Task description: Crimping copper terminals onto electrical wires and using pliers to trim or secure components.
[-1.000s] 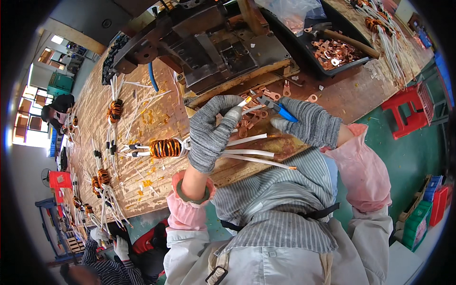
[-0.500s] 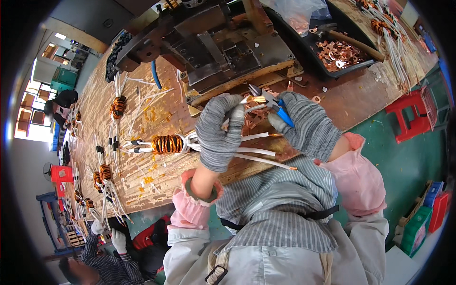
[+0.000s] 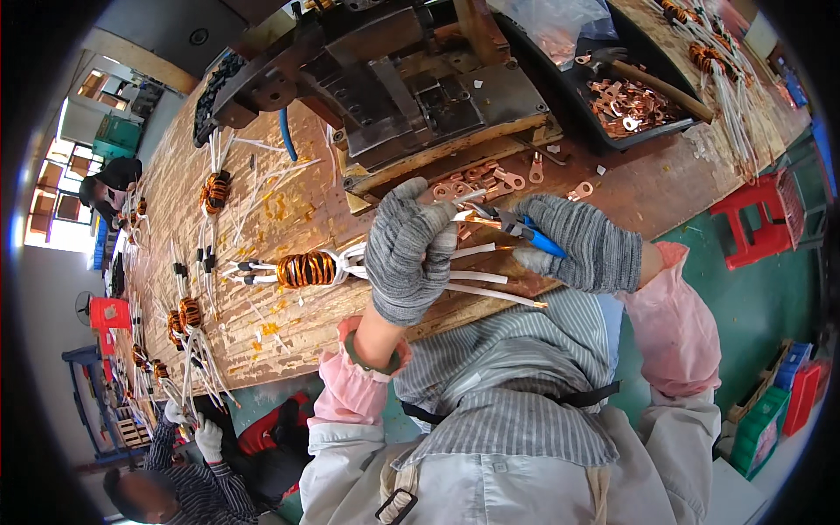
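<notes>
My left hand (image 3: 407, 252), in a grey knit glove, is closed around white insulated leads, one with bare copper strands (image 3: 481, 220) fanning from its end. These leads come from a copper-wound ring coil (image 3: 306, 269) lying on the bench to the left. More white leads (image 3: 477, 277) stick out to the right below the hand, some with copper tips. My right hand (image 3: 582, 243), gloved alike, grips blue-handled pliers (image 3: 544, 242). Their jaws are at the bare strands; whether they bite the wire I cannot tell. Loose copper ring lugs (image 3: 507, 178) lie just beyond both hands.
A heavy dark metal press (image 3: 420, 96) stands behind the hands. To its right, a black tray (image 3: 604, 131) holds copper lugs and a hammer (image 3: 661, 87). More coils (image 3: 214, 192) lie leftward. A co-worker's gloved hands (image 3: 206, 433) are at lower left, a red stool (image 3: 757, 219) at right.
My right hand and the pliers have moved right and down, away from the left hand. The bare strands sit lower, and more of the lugs behind are exposed. My left hand has barely shifted.
</notes>
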Action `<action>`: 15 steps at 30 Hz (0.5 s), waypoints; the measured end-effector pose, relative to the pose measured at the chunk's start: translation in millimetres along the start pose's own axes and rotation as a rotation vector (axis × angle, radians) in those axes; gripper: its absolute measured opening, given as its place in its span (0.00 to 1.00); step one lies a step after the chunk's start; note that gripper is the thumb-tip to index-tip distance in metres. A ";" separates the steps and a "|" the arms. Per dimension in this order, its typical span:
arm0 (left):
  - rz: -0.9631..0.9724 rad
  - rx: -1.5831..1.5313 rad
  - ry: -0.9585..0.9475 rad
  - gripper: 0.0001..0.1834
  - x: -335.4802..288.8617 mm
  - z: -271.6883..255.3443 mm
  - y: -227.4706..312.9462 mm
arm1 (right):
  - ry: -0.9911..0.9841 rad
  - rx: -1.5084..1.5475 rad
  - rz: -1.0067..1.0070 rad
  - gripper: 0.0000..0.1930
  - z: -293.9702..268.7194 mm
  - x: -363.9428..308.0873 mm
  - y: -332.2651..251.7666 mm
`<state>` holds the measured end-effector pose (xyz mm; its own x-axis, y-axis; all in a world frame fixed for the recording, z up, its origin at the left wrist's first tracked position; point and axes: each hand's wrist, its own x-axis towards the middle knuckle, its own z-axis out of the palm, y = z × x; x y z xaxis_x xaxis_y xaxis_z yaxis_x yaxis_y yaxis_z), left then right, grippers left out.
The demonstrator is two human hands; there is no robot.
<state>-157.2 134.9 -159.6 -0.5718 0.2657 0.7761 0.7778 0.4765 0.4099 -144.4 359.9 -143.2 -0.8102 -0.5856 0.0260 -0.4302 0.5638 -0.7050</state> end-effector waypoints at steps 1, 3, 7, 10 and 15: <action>-0.015 -0.011 -0.004 0.11 -0.5 -0.1 0.3 | -0.019 -0.001 0.010 0.22 -1.0 0.4 -0.7; -0.044 -0.032 -0.013 0.09 -2.8 -0.3 0.9 | -0.012 0.005 -0.003 0.23 0.7 0.7 1.3; -0.043 -0.037 0.034 0.12 -6.5 2.4 -2.5 | -0.093 -0.029 -0.014 0.22 -4.5 2.9 1.7; -0.052 -0.038 0.002 0.12 -7.6 0.2 -0.8 | -0.161 -0.084 -0.056 0.22 -12.9 7.1 -0.8; -0.037 -0.090 -0.062 0.11 -6.1 -4.1 -1.3 | -0.088 -0.146 -0.233 0.23 -17.5 12.5 9.9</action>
<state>-153.6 129.3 -162.9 -0.6137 0.3024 0.7294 0.7745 0.4102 0.4816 -165.7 368.3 -137.5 -0.6477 -0.7541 0.1090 -0.6585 0.4821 -0.5778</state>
